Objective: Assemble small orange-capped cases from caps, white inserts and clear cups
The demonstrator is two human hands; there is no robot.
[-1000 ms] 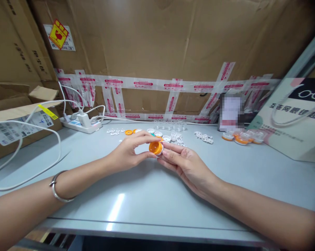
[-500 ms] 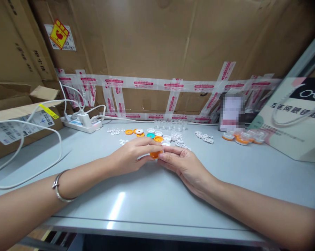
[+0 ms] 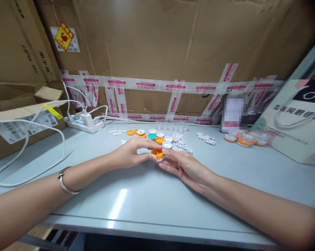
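Between my two hands is a round orange cap (image 3: pixel 157 152) with a white rim along its underside, its hollow face turned up toward me. My left hand (image 3: pixel 132 152) grips its left side, thumb in front and fingers behind. From the right, my right hand (image 3: pixel 186 166) closes on the same cap with the thumb on top and fingers underneath. Just behind lie white caps (image 3: pixel 167 145), another orange cap (image 3: pixel 160 140) and a teal cap (image 3: pixel 152 136). White openwork pieces (image 3: pixel 179 138) lie to their right. Some small white pieces are partly hidden by my left hand.
Clear cups (image 3: pixel 171 126) line the back. Small white discs (image 3: pixel 117 131) lie left; more openwork pieces (image 3: pixel 206 138) and clear-topped orange and white items (image 3: pixel 243 140) lie right. A phone (image 3: pixel 233 113), paper bag (image 3: pixel 290 129), power strip (image 3: pixel 85 126), white cable (image 3: pixel 62 146) and cardboard box (image 3: pixel 24 132) surround them.
The held orange cap has tilted, so its hollow face and white underside now show. My right fingers have shifted lower beneath it. The whole view has moved slightly.
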